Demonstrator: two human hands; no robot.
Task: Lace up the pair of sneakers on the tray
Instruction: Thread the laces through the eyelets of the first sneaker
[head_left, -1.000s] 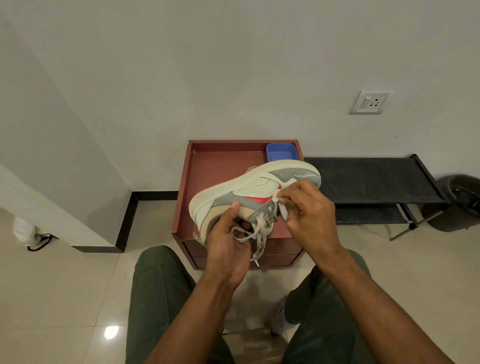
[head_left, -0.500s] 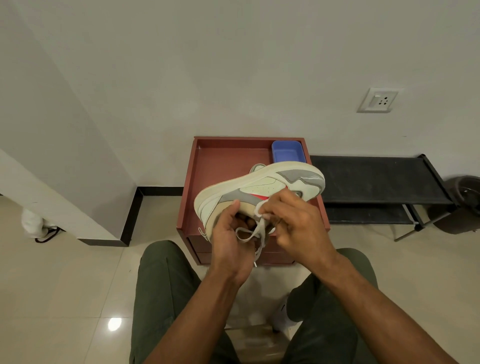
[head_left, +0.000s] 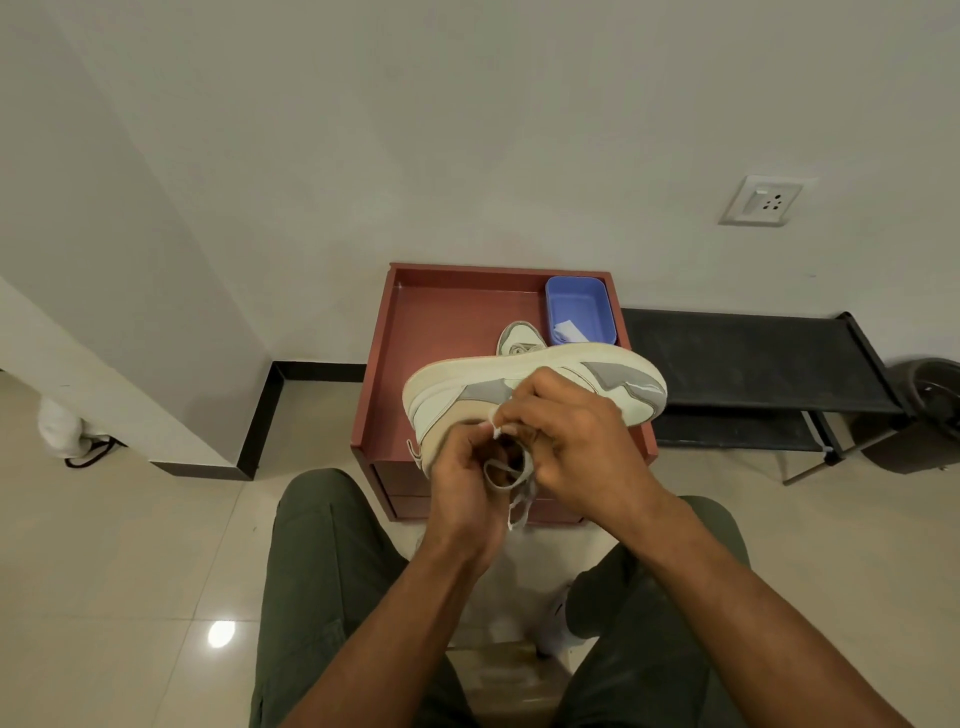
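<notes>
A cream and grey sneaker (head_left: 524, 382) lies on its side in front of me, sole away from me, above the front of the red-brown tray (head_left: 387, 364). My left hand (head_left: 462, 483) grips its heel end from below. My right hand (head_left: 569, 441) covers the lace area and pinches the grey lace (head_left: 511, 475) near its white tip. A loop and a loose end of the lace hang between my hands. The second sneaker (head_left: 519, 340) stands on the tray behind the first, only its end showing.
A blue plastic box (head_left: 579, 306) with a white scrap inside sits at the tray's back right corner. The tray tops a small red-brown cabinet. A black low rack (head_left: 753, 358) stands to the right, a dark bin (head_left: 930, 410) beyond it. My knees flank the cabinet.
My right hand has slid left along the sneaker and down to meet my left hand. The sneaker has tipped so more of its sole edge faces me, and the second sneaker shows behind it.
</notes>
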